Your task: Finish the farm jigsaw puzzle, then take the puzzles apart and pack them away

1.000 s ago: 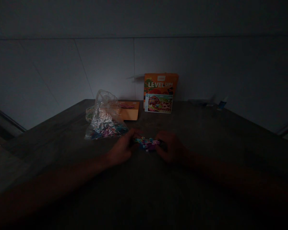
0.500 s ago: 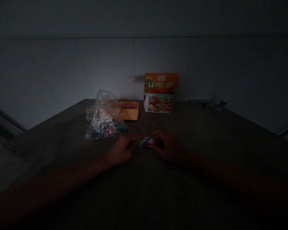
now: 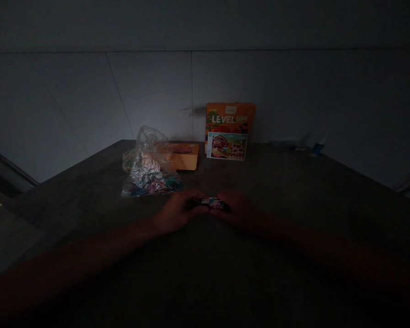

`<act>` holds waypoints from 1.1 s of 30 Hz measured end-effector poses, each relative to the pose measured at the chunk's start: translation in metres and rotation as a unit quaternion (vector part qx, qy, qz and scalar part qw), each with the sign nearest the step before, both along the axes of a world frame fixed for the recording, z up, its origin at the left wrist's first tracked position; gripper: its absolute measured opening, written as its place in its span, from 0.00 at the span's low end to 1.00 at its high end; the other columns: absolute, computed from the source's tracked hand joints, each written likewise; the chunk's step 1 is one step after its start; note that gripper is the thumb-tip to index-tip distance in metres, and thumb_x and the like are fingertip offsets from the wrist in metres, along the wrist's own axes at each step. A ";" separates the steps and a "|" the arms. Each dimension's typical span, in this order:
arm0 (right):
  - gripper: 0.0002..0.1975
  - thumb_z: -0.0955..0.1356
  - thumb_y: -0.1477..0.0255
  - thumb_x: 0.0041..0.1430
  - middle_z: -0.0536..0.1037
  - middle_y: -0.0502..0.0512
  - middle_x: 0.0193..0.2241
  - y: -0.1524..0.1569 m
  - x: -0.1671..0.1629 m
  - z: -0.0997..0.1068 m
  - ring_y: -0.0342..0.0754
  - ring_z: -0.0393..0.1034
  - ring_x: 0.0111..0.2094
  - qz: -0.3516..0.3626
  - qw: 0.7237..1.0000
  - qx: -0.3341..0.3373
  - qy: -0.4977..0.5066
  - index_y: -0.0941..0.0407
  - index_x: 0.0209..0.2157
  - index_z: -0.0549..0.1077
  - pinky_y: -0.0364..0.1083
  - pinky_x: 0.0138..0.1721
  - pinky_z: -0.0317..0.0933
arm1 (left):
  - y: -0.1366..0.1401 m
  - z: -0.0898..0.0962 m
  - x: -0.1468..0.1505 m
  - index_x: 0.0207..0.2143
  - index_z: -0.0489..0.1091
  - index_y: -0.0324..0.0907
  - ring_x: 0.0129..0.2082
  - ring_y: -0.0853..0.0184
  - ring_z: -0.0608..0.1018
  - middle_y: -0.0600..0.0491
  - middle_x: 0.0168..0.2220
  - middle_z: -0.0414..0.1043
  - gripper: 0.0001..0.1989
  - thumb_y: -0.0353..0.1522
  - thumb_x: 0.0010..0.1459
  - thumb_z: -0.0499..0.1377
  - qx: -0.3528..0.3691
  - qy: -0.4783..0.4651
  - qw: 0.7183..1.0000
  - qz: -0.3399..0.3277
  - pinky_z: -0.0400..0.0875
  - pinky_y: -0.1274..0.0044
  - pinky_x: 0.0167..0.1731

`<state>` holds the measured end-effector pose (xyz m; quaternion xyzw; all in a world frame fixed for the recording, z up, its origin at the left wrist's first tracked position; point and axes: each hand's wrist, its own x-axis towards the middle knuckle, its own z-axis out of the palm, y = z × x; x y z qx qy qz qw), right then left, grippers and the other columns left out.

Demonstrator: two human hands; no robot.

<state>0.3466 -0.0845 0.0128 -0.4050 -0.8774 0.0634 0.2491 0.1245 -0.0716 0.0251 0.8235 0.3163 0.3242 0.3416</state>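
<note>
In dim light, my left hand [image 3: 177, 210] and my right hand [image 3: 238, 209] meet over the middle of the dark table. Between their bent fingers is a small pile of colourful puzzle pieces [image 3: 214, 203], showing white, teal and pink. Both hands grip the pile from its two sides, and the fingers cover much of it. Just beyond my left hand lies a clear plastic bag [image 3: 149, 159], with more colourful pieces at its bottom.
Against the wall stands an orange "LEVEL UP!" box [image 3: 230, 111], with a farm picture card [image 3: 227, 146] leaning on its front. An orange box or lid [image 3: 187, 157] lies behind the bag. A small blue-and-white bottle or tube [image 3: 317, 148] is at the table's far right.
My fingers have closed in around the pieces, and the hands are nearer each other. Less of the pile shows, and its visible colours differ. The bag and boxes stay put.
</note>
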 end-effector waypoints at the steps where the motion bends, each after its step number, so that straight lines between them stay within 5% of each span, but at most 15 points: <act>1: 0.12 0.68 0.64 0.59 0.74 0.56 0.32 -0.001 0.000 0.001 0.47 0.67 0.31 0.002 1.000 -0.001 0.002 0.60 0.36 0.71 0.45 0.32 0.58 | 0.001 0.000 0.000 0.39 0.71 0.39 0.37 0.65 0.77 0.52 0.37 0.75 0.07 0.30 0.57 0.59 0.008 0.002 1.000 0.017 0.72 0.74 0.39; 9: 0.10 0.61 0.74 0.62 0.76 0.56 0.31 0.001 0.003 0.003 0.45 0.69 0.31 0.048 0.993 -0.012 0.104 0.60 0.37 0.73 0.43 0.33 0.59 | 0.010 -0.004 -0.004 0.37 0.69 0.39 0.36 0.65 0.76 0.51 0.35 0.74 0.06 0.25 0.58 0.54 0.043 -0.005 0.997 0.061 0.71 0.74 0.38; 14: 0.10 0.62 0.74 0.62 0.76 0.55 0.27 0.003 0.003 0.002 0.44 0.69 0.27 0.007 0.994 -0.008 0.108 0.60 0.32 0.74 0.42 0.29 0.57 | 0.009 -0.005 -0.005 0.37 0.69 0.39 0.37 0.65 0.77 0.51 0.35 0.75 0.07 0.24 0.57 0.54 0.060 -0.003 0.997 0.048 0.71 0.74 0.39; 21: 0.09 0.63 0.73 0.61 0.76 0.54 0.27 0.002 0.002 0.003 0.44 0.69 0.27 -0.017 0.994 0.003 0.104 0.59 0.31 0.74 0.43 0.29 0.58 | 0.008 -0.004 -0.003 0.39 0.70 0.40 0.36 0.65 0.78 0.52 0.36 0.76 0.07 0.26 0.58 0.55 0.060 0.013 0.991 0.120 0.73 0.74 0.39; 33: 0.09 0.65 0.68 0.64 0.76 0.58 0.37 -0.004 -0.003 0.006 0.48 0.69 0.40 0.128 0.989 0.052 0.049 0.59 0.38 0.73 0.48 0.43 0.64 | -0.006 0.003 0.000 0.48 0.70 0.42 0.43 0.65 0.77 0.50 0.45 0.76 0.14 0.26 0.62 0.51 0.128 0.084 0.988 0.010 0.70 0.73 0.45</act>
